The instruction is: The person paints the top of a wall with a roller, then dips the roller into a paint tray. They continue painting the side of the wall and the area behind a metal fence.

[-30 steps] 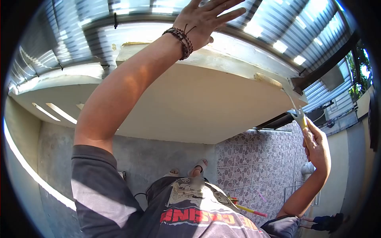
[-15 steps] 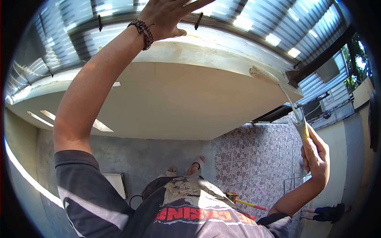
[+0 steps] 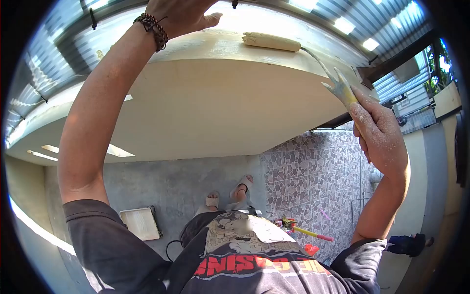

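Note:
My right hand (image 3: pixel 379 130), speckled with paint, is wrapped round the handle of a paint roller (image 3: pixel 272 42). The roller's cream sleeve lies along the pale upper band (image 3: pixel 215 51) of the wall (image 3: pixel 200 110), just below the corrugated roofing. At the upper left my left hand (image 3: pixel 183 17) reaches up by the same band, thumb stretched out and away from the palm. Its other fingers are partly cut off by the frame's top edge. A braided bracelet (image 3: pixel 152 30) circles that wrist.
On the grey concrete floor (image 3: pixel 171 183) stands a paint tray (image 3: pixel 140 223), left of my sandalled feet (image 3: pixel 240 188). Stone-patterned tiles (image 3: pixel 313 171) cover the floor to the right, with a yellow-and-pink stick (image 3: pixel 313 235) on them. Another person (image 3: pixel 406 245) is at the lower right.
The roller has moved left along the top of the wall, from its right end toward the middle, my right hand rising with it. My left hand has shifted left and up.

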Demonstrator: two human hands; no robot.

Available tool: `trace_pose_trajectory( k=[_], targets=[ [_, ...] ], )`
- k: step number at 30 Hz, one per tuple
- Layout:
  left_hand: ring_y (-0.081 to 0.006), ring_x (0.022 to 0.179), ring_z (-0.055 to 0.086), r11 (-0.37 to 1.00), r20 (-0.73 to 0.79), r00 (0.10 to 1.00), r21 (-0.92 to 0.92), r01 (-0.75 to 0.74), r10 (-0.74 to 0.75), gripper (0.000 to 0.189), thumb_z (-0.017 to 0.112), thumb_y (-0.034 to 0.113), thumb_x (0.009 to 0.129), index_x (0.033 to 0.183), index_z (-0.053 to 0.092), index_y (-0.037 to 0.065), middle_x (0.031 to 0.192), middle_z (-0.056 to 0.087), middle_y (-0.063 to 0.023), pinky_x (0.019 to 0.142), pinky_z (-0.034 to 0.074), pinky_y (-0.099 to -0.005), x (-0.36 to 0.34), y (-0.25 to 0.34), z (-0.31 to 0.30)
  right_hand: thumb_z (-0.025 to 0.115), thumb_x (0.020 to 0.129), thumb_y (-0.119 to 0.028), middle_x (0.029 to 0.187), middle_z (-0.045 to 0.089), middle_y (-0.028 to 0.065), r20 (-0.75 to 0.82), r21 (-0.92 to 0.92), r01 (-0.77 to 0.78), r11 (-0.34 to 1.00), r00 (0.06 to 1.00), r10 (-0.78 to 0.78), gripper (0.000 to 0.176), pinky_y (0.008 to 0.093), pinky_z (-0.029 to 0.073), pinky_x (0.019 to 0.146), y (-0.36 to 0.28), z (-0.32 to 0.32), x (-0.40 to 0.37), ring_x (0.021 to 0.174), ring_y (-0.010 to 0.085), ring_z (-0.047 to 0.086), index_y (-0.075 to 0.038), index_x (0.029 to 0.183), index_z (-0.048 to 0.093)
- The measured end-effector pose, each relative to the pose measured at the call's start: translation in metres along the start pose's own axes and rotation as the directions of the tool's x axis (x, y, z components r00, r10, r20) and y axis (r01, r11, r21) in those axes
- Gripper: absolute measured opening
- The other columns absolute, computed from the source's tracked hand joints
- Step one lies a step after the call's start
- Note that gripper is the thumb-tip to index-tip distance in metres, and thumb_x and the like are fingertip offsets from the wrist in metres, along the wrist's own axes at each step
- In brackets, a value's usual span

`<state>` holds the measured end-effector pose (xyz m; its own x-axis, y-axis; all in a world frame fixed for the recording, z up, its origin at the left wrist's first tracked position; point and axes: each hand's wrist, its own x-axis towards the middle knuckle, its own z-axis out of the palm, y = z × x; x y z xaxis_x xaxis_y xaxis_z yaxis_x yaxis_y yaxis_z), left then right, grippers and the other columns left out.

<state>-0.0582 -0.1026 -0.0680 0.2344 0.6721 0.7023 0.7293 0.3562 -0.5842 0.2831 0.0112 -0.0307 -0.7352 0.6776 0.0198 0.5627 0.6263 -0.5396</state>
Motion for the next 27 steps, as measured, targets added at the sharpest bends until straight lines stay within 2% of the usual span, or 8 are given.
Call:
trace_pose_trajectory(
  k=[2, 5, 7, 10, 14, 21, 25, 27],
  targets=[
    [-0.0272, 0.145, 0.01, 0.999, 0.032, 0.999, -0.009, 0.032, -0.032, 0.103, 0.085, 0.053, 0.049, 0.135, 0.039, 0.022, 0.156, 0.016, -0.0056, 0.112, 0.003, -0.0699, 0.002, 0.004, -0.003, 0.049, 0.099, -0.028, 0.061, 0.047, -0.0023, -0.035, 0.024, 0.006, 1.0, 0.999, -0.005, 0.041, 0.0166, 0.034, 0.036, 0.006, -0.002, -0.008, 0.04, 0.0007, 0.037, -0.006, 0.135, 0.051],
    [-0.0291, 0.145, 0.01, 0.997, 0.076, 0.994, -0.001, 0.078, -0.078, 0.101, 0.085, 0.054, 0.048, 0.132, 0.041, 0.021, 0.154, 0.018, -0.0082, 0.111, 0.003, -0.0711, 0.006, 0.013, -0.012, 0.05, 0.098, -0.023, 0.063, 0.046, -0.001, -0.047, 0.037, -0.049, 0.998, 0.998, 0.051, 0.039, 0.022, 0.036, 0.045, 0.012, -0.007, -0.021, 0.05, 0.0042, 0.041, -0.008, 0.134, 0.053],
    [-0.0356, 0.144, 0.01, 0.999, -0.059, 0.998, -0.032, 0.035, -0.037, 0.093, 0.084, 0.057, 0.048, 0.123, 0.045, 0.018, 0.152, 0.02, -0.014, 0.11, 0.002, -0.0728, 0.014, 0.013, -0.005, 0.052, 0.098, -0.024, 0.064, 0.047, -0.0008, -0.052, 0.024, -0.1, 0.995, 0.993, 0.102, 0.039, 0.0215, 0.036, 0.044, 0.012, -0.011, -0.026, 0.049, 0.0042, 0.041, -0.009, 0.134, 0.053],
    [-0.0441, 0.142, 0.008, 0.998, -0.046, 0.997, -0.032, 0.054, -0.055, 0.091, 0.083, 0.06, 0.05, 0.119, 0.045, 0.015, 0.151, 0.019, -0.0205, 0.108, 0.002, -0.0745, 0.026, 0.019, -0.003, 0.049, 0.099, -0.028, 0.06, 0.046, -0.0029, -0.079, -0.022, -0.028, 0.999, 0.997, 0.026, 0.041, 0.0165, 0.033, 0.036, 0.021, -0.01, -0.023, 0.04, 0.0004, 0.036, -0.009, 0.135, 0.051],
    [-0.0505, 0.139, 0.009, 0.998, -0.116, 0.992, 0.046, 0.048, -0.043, 0.085, 0.081, 0.059, 0.055, 0.114, 0.046, 0.01, 0.15, 0.018, -0.0268, 0.104, 0.007, -0.0777, 0.031, 0.024, 0.004, 0.05, 0.099, -0.028, 0.06, 0.046, -0.003, -0.079, -0.009, -0.02, 1.0, 0.997, 0.019, 0.041, 0.0163, 0.032, 0.036, 0.025, -0.009, -0.021, 0.04, 0.0004, 0.035, -0.008, 0.135, 0.051],
    [-0.0509, 0.14, 0.009, 0.999, -0.186, 0.982, 0.04, 0.026, -0.018, 0.081, 0.083, 0.051, 0.054, 0.113, 0.047, 0.009, 0.151, 0.017, -0.0282, 0.104, 0.008, -0.0776, 0.029, 0.023, 0.016, 0.051, 0.098, -0.022, 0.065, 0.047, -0.0005, -0.044, 0.061, -0.087, 0.994, 0.995, 0.09, 0.04, 0.0212, 0.034, 0.044, 0.007, -0.004, -0.006, 0.05, 0.0039, 0.038, -0.006, 0.134, 0.052],
    [-0.0513, 0.14, 0.008, 0.999, -0.205, 0.978, 0.036, 0.036, -0.027, 0.078, 0.085, 0.046, 0.054, 0.111, 0.048, 0.008, 0.151, 0.016, -0.0283, 0.105, 0.008, -0.0768, 0.03, 0.026, 0.019, 0.049, 0.098, -0.024, 0.065, 0.046, 0.0002, -0.064, -0.037, -0.088, 0.995, 0.994, 0.086, 0.041, 0.0228, 0.034, 0.044, -0.007, 0.001, 0.013, 0.051, 0.0042, 0.038, -0.004, 0.133, 0.052],
    [-0.0512, 0.14, 0.007, 0.999, -0.211, 0.977, 0.026, 0.034, -0.027, 0.078, 0.085, 0.045, 0.054, 0.111, 0.048, 0.008, 0.151, 0.015, -0.0283, 0.105, 0.008, -0.0766, 0.029, 0.025, 0.02, 0.046, 0.098, -0.025, 0.07, 0.057, 0.0088, -0.024, -0.245, -0.115, 0.963, 0.993, 0.112, 0.04, 0.0293, 0.045, 0.053, -0.015, 0.002, 0.034, 0.056, 0.0127, 0.052, 0.0, 0.127, 0.056]
  ],
)
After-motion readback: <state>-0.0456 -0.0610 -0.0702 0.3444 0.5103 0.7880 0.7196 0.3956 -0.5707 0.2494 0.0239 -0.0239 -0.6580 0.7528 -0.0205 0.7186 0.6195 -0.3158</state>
